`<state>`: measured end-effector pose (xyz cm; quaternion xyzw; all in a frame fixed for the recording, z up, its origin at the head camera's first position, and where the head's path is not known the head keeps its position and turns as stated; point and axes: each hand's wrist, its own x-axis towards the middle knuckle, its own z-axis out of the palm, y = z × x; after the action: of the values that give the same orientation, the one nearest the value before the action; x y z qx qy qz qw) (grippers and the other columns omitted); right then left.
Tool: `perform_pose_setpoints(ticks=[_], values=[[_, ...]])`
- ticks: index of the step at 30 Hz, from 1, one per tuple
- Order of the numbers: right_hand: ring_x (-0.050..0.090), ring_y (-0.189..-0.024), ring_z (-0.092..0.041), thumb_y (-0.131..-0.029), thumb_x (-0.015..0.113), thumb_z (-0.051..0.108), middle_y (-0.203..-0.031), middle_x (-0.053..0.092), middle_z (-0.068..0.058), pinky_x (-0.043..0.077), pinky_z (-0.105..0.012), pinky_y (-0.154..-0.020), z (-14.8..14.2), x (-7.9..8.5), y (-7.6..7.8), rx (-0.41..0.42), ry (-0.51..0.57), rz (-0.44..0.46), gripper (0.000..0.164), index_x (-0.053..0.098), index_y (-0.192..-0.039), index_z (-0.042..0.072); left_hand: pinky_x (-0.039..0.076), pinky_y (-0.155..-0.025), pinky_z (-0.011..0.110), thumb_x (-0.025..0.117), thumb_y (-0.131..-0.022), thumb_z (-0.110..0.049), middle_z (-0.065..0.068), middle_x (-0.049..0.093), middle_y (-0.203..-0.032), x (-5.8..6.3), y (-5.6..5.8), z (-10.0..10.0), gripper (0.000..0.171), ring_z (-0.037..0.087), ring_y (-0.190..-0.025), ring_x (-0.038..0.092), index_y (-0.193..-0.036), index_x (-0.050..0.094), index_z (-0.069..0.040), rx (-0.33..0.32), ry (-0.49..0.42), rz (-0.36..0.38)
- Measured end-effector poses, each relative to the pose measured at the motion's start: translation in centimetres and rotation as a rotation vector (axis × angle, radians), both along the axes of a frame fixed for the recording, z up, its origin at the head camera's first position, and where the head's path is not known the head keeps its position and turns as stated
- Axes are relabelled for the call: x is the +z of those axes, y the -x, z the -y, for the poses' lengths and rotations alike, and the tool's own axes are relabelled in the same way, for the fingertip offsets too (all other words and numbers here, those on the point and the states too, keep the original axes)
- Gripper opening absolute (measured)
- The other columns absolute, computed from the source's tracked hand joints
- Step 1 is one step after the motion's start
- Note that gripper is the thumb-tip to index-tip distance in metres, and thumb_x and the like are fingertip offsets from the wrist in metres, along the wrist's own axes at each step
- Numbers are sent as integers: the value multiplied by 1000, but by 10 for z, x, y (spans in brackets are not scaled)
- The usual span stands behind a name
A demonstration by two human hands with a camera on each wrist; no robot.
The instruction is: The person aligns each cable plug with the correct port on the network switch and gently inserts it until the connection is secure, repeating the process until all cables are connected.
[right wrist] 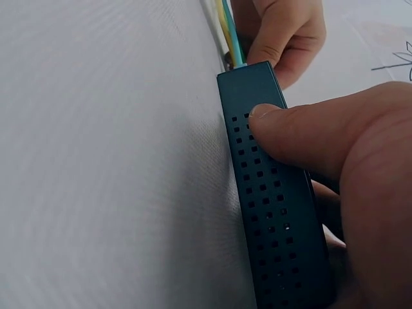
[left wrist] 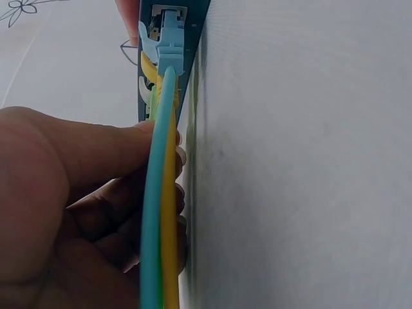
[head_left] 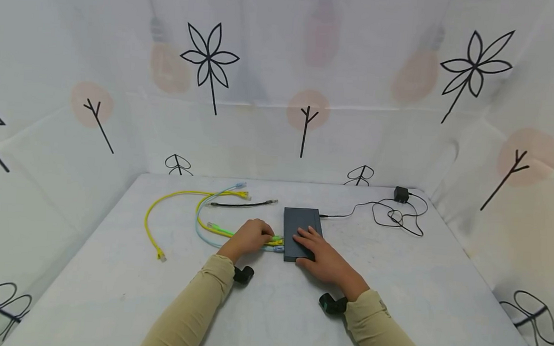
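Observation:
A dark network switch lies flat on the table. My right hand rests on its top with fingers spread, the thumb pressing its vented side. My left hand is at the port side, pinching the green Ethernet cable close to the switch; the exact grip is partly hidden behind other cables. A light-blue Ethernet cable has its plug in a port. A yellow Ethernet cable runs beside it to the ports, its plug partly covered.
Another yellow cable curves at the left. A short black cable lies behind my left hand. From the switch's far right, a thin power cord leads in loops to a black adapter. Patterned white cloth surrounds the table.

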<state>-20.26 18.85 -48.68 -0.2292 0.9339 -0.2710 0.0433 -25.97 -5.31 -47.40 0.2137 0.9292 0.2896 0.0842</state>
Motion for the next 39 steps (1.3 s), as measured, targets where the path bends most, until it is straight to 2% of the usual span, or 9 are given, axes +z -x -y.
perform_pose_setpoints(ticks=[16, 33, 39], values=[[13, -151, -31, -94, 64, 32, -159, 28, -1, 25, -58, -115, -1, 1, 2, 23, 10, -10, 60, 42, -148, 19, 52, -86, 36, 59, -95, -15, 5, 70, -105, -1, 6, -2, 19, 20, -99, 64, -105, 75, -9, -17, 6, 5], [13, -151, -30, -94, 63, 33, -159, 28, -1, 25, -57, -116, 0, -1, 0, 35, 22, -15, 59, 42, -148, 20, 52, -89, 38, 59, -95, -14, 6, 70, -106, 2, 2, -2, 19, 22, -103, 63, -106, 75, -9, -13, 34, 19], [13, -151, -30, -94, 63, 33, -160, 28, 0, 25, -58, -115, -1, 0, -1, 27, 21, -18, 58, 43, -147, 21, 52, -86, 37, 60, -95, -15, 5, 70, -104, 2, 2, -2, 18, 20, -99, 63, -104, 74, -10, -15, 20, 29]])
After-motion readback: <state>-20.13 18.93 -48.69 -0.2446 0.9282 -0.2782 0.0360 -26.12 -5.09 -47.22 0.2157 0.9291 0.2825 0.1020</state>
